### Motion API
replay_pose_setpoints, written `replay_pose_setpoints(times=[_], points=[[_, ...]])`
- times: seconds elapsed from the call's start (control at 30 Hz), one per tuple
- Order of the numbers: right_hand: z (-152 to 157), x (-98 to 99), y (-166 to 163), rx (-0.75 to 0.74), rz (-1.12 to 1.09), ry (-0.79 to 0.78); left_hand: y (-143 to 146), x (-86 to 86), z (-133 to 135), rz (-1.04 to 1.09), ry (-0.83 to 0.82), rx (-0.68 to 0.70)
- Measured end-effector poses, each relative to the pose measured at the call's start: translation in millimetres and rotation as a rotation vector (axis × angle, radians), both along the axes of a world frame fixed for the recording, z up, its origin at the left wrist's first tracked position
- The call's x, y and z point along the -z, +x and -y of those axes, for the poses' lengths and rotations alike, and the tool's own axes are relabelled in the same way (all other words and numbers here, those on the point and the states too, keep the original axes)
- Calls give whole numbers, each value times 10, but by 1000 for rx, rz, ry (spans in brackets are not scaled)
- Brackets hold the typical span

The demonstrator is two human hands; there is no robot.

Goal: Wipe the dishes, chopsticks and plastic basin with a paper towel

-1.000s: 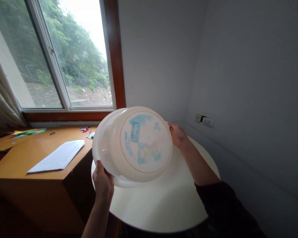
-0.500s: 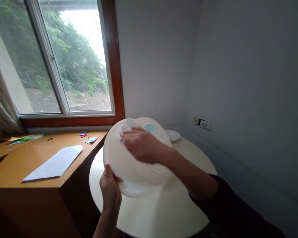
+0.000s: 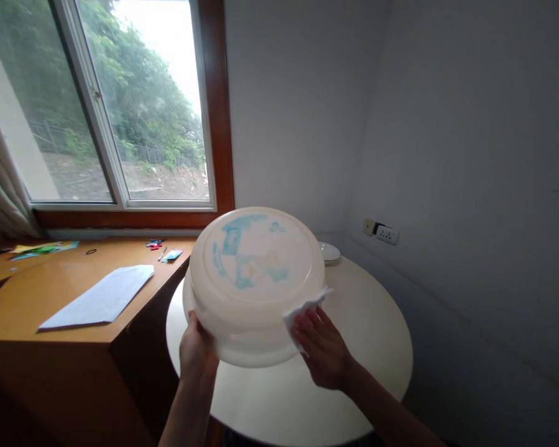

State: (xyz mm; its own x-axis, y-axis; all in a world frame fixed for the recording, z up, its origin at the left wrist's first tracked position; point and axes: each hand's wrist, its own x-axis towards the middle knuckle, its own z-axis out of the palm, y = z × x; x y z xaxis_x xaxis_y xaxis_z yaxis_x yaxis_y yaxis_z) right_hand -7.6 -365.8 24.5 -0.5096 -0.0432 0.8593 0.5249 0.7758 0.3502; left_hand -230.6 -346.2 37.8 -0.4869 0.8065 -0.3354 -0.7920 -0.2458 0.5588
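Observation:
A large white plastic basin (image 3: 251, 279) is held upside down above the round white table (image 3: 354, 366), its bottom with a faded blue print facing me. My left hand (image 3: 196, 354) grips the basin's rim at the lower left. My right hand (image 3: 321, 344) presses a small white tissue (image 3: 305, 307) against the basin's lower right side, fingers closed over the tissue.
A small white dish (image 3: 328, 252) sits at the table's far edge behind the basin. To the left stands a wooden desk (image 3: 51, 298) with a white envelope (image 3: 100, 298) and small coloured items under the window. A wall socket (image 3: 386, 233) is on the right wall.
My right hand moved with the tissue from the top left of the basin's bottom down to its lower right side. The basin tilted a little more level.

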Motion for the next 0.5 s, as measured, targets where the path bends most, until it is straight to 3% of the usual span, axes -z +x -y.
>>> replay_pose_setpoints(times=[0.1, 0.2, 0.27, 0.37, 0.5], points=[[-119, 26, -98, 8, -407, -206, 7, 36, 4, -16, -7, 6], [-220, -253, -161, -29, -732, -485, -12, 66, -10, -33, -11, -24], [-285, -569, -150, -46, -693, -654, -25, 74, -20, -36, -5, -45], [-412, -1062, -158, 44, -433, -833, -8, 72, -19, -43, 15, -44], [-616, -1451, -405, 176, -259, -902, 93, 70, 1, -71, 6, -1]])
